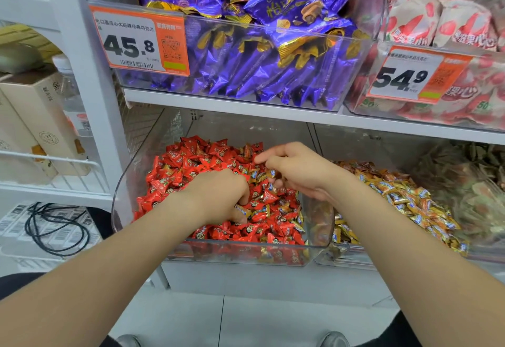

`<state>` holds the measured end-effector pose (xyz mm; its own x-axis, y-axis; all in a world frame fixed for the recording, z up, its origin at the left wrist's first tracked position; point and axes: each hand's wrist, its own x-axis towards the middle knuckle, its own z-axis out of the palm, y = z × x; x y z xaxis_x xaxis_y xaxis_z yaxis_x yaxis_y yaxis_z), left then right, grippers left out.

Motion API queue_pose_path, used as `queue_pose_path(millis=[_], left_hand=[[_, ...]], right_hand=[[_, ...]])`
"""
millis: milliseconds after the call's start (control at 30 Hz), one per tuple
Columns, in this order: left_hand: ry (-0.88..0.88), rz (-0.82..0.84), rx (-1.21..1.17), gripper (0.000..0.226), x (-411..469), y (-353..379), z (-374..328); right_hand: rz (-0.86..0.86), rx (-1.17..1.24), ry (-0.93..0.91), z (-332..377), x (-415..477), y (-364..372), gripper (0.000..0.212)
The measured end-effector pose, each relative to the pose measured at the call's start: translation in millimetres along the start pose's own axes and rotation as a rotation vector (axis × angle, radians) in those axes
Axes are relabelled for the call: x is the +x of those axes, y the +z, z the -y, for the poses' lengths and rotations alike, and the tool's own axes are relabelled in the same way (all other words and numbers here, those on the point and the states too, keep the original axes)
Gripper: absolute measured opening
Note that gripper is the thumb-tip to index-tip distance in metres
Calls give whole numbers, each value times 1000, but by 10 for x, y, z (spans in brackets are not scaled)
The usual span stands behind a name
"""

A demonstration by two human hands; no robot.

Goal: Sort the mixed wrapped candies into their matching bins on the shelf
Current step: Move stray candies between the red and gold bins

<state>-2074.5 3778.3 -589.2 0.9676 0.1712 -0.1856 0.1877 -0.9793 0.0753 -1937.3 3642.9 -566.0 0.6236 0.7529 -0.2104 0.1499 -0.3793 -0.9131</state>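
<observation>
A clear bin (120,196) on the lower shelf holds a heap of red wrapped candies (188,163) with gold-wrapped ones mixed in. My left hand (221,193) is down in the heap, and its fingertips pinch a gold candy (243,210). My right hand (297,171) hovers over the right part of the same bin, fingers curled round several gold candies (269,174). To the right, a second clear bin (347,260) holds gold and orange candies (410,196).
Above, a bin of purple packets (246,54) carries a 45.8 price tag (139,41); a bin of red-and-white packets (442,26) is tagged 54.9. A white shelf post (90,78) stands left, with boxes and a black cable (52,226). Olive-wrapped sweets (472,177) fill the far right bin.
</observation>
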Motion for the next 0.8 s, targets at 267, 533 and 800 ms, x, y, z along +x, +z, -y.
queue_pose_path(millis=[267, 533, 800], left_hand=[[7, 2, 1, 37, 11, 3, 6], [66, -28, -19, 31, 28, 118, 84], [62, 1, 23, 27, 63, 119, 78]], right_hand=[[56, -552, -197, -54, -110, -94, 28], [92, -1226, -262, -205, -111, 176, 23], [123, -1173, -174, -311, -97, 335, 40]])
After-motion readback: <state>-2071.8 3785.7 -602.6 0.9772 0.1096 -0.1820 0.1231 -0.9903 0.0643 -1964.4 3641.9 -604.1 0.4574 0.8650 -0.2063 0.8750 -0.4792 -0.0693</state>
